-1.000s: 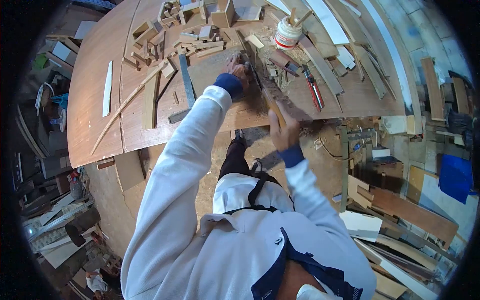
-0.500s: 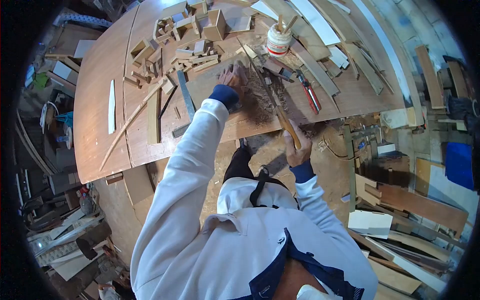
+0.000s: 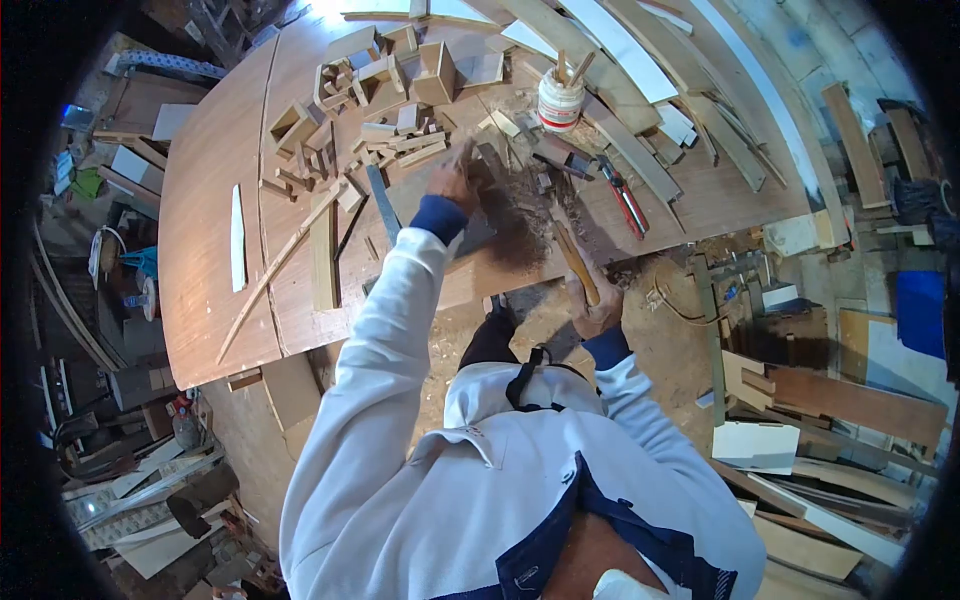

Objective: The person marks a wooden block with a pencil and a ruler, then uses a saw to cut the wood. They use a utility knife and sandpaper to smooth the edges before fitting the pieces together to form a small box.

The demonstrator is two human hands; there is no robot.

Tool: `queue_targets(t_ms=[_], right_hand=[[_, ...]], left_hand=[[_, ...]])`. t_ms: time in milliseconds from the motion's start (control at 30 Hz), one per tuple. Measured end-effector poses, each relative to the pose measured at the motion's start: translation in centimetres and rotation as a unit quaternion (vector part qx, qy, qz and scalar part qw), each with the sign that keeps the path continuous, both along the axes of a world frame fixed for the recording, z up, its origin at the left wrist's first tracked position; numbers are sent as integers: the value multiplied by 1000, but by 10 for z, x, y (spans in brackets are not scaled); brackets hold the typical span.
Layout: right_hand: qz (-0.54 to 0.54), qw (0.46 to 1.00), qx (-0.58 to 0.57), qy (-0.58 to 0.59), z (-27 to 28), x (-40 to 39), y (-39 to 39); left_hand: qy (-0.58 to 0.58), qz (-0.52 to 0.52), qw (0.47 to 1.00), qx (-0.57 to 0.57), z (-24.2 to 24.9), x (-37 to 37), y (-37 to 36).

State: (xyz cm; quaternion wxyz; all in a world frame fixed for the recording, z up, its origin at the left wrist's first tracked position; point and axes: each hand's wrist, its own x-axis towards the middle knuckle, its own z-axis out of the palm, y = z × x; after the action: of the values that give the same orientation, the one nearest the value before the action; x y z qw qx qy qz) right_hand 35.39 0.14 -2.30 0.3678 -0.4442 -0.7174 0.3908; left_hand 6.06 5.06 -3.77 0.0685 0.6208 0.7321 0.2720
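My right hand (image 3: 597,305) is closed round the straight wooden handle of a saw (image 3: 576,268) at the table's front edge. Its narrow blade points away over the table and blurs into the sawdust. My left hand (image 3: 455,182) is over the flat board (image 3: 412,198) on the table, its fingers smeared by motion. I cannot tell whether it holds anything. Dark sawdust (image 3: 520,225) lies between my hands. A metal straightedge (image 3: 383,203) rests left of my left hand. To the right of the saw lies a red-and-black tool (image 3: 624,197).
A white tub (image 3: 560,102) with sticks in it stands at the back. Small wooden boxes (image 3: 434,73) and several offcuts (image 3: 410,145) sit back left. Long boards (image 3: 635,145) cover the table's right side. A long thin strip (image 3: 280,272) lies at the left.
My left hand has shifted off its flat pose on the board, slightly up and left, and blurred. My right hand keeps hold of the saw. The whole view has turned slightly.
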Motion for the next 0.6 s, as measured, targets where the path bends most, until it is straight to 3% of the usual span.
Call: queue_targets(t_ms=[33,67,100,133,200,267,300,600], right_hand=[[-7,1000,6,-13,-5,-1,0],[-8,1000,3,-15,-9,0,-1],[-4,999,26,-46,-10,-3,2],[-1,996,50,-75,-11,-8,6],[-6,990,119,-76,-16,-19,14],[-9,979,189,-77,-22,-27,19],[-5,976,193,-103,-26,-30,20],[20,962,196,-188,-44,-61,25]], left_hand=[[-96,-37,993,-50,14,0,-3],[-98,-39,993,-53,-1,-1,-5],[-269,-30,963,9,-26,-6,-6],[-430,-22,900,72,-29,-8,-5],[-475,-13,878,59,-23,-8,-16],[-612,12,789,44,-9,-3,-25],[-647,19,761,46,-8,-2,-26],[-692,61,718,44,20,-8,-33]])
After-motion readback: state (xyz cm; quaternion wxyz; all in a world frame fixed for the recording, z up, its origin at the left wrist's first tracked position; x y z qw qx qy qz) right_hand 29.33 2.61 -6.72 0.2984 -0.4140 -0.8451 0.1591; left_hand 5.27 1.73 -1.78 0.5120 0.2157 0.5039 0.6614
